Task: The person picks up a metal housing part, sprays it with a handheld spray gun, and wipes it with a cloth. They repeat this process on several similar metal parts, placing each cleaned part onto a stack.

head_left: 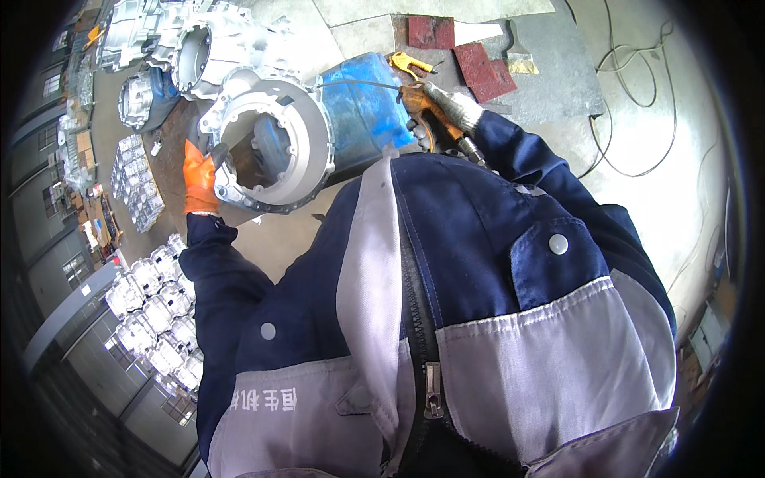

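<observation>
A silver cast-metal housing (319, 147) with a wide round opening stands in front of me, next to a scuffed blue drum (362, 111). At the left edge of the housing is my left hand (201, 182) in an orange glove, closed on its rim with the dark-stained thumb over the flange. My right hand (462, 110), in a whitish knit glove, grips an orange-brown air tool (433, 109). From the tool a long thin shaft reaches left over the drum toward the housing's top edge. The tool's metal hose fitting points down toward my jacket. Whether the shaft's tip touches the housing I cannot tell.
More silver castings (215, 52) stand at the far left. Beyond the drum lie a yellow blow gun (410, 64), dark red abrasive pads (484, 73) and a flat brush (520, 54). A looped hose (649, 95) runs over the floor at right. Stacked castings (155, 307) are at left.
</observation>
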